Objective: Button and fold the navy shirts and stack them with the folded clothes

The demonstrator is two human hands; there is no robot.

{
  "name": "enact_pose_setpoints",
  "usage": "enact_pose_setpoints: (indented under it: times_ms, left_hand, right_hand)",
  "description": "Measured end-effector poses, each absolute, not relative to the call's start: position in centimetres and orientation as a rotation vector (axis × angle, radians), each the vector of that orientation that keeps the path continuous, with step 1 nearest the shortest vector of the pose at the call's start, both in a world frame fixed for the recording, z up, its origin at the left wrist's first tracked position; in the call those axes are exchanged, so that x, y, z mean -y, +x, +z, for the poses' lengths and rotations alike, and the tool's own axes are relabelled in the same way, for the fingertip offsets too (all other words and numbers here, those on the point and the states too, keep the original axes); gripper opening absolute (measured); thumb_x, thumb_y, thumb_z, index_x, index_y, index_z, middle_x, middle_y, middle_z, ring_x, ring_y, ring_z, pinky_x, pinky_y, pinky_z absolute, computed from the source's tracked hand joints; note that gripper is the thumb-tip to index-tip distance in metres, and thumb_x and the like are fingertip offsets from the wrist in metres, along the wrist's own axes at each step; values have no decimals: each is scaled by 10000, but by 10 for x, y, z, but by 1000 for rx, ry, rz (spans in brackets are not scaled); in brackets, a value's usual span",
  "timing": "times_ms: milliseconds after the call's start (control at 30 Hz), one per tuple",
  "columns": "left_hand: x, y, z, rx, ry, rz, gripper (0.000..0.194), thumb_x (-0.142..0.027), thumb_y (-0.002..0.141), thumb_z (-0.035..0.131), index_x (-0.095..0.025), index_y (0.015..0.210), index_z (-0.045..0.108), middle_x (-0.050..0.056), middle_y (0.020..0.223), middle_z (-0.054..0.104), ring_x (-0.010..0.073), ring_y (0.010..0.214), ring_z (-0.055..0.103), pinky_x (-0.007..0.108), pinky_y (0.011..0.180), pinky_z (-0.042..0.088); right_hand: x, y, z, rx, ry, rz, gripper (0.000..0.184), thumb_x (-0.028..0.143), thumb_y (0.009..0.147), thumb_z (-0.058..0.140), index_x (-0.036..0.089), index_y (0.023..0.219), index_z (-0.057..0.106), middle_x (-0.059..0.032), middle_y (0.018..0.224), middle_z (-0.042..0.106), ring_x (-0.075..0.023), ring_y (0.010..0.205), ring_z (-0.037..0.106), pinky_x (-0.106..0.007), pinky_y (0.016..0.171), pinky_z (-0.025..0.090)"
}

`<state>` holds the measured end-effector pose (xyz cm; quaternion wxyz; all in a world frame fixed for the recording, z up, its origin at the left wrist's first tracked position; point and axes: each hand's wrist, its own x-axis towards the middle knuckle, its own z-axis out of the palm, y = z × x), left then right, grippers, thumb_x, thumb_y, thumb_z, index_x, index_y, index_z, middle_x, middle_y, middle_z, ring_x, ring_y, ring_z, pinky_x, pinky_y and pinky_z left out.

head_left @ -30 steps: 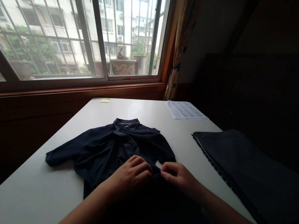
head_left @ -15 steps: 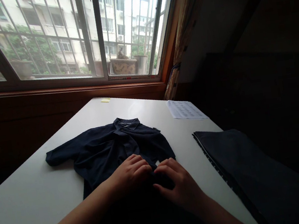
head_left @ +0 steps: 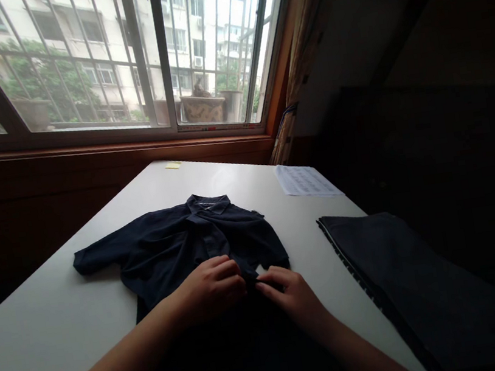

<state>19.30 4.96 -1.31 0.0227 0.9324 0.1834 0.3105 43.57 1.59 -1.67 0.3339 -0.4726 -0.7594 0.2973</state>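
A dark navy collared shirt (head_left: pixel 158 241) lies on the white table (head_left: pixel 57 335), its collar toward the window and one sleeve stretched to the left. My left hand (head_left: pixel 217 282) has its fingers curled closed on the shirt front, below the placket. Just to its right, my right hand (head_left: pixel 284 288) pinches the shirt's dark cloth between thumb and fingers. A small patch of white shows beside the right fingertips. The lower part of the shirt blends into deep shadow near me, so its hem cannot be made out.
Dark folded cloth (head_left: pixel 392 269) hangs over the table's right edge. Printed papers (head_left: pixel 306 181) lie at the far right corner, and a yellow sticky note (head_left: pixel 173 166) is at the far left end. Behind the table is a barred window (head_left: pixel 119 56) with a curtain (head_left: pixel 292 93) tied beside it.
My right thumb has come up and closed against the fingers, pinching the cloth. My left hand has shifted slightly left, still on the shirt.
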Motion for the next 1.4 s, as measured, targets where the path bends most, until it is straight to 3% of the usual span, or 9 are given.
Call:
enact_pose_setpoints:
  times_ms: [367,633,767,1033,1233,1400]
  left_hand:
    - [-53,184,-19,-681,2920,504,76,-217,984,561,-211,1013,631,0,900,650,110,643,583,238,562,417]
    - [-53,188,-23,-663,3000,535,112,-244,966,605,-227,1072,637,-2,946,660,126,691,616,252,603,448]
    - [-51,192,-23,-595,3100,542,62,-207,975,576,-197,956,634,3,884,644,131,664,584,270,566,420]
    - [-48,198,-20,-555,3180,507,186,-145,953,570,-178,770,583,3,801,613,136,584,512,304,487,353]
    - [-50,199,-27,-564,3165,573,85,-138,944,565,-169,886,619,15,837,627,130,594,540,288,497,394]
    - [-51,197,-27,-590,3158,550,82,-154,943,575,-187,869,586,1,835,625,135,608,549,296,497,399]
  right_hand:
    - [-16,436,-18,1930,-1263,805,118,298,896,679,208,909,754,-17,852,712,-187,811,671,-283,766,485]
    - [-18,435,-18,1924,-1251,799,110,282,891,679,205,905,756,-21,854,721,-194,811,680,-292,763,494]
    - [-18,435,-18,1916,-1250,802,116,280,896,674,206,910,762,-25,862,722,-196,820,680,-294,772,493]
    - [-18,435,-16,1875,-1283,876,173,333,909,663,203,874,771,-17,834,720,-189,785,665,-290,755,486]
    - [-18,434,-15,1843,-1293,922,193,353,911,653,204,886,773,-18,838,727,-200,797,671,-294,754,494]
    - [-17,435,-14,1845,-1295,923,192,356,912,652,210,884,773,-18,846,730,-203,811,677,-298,771,497]
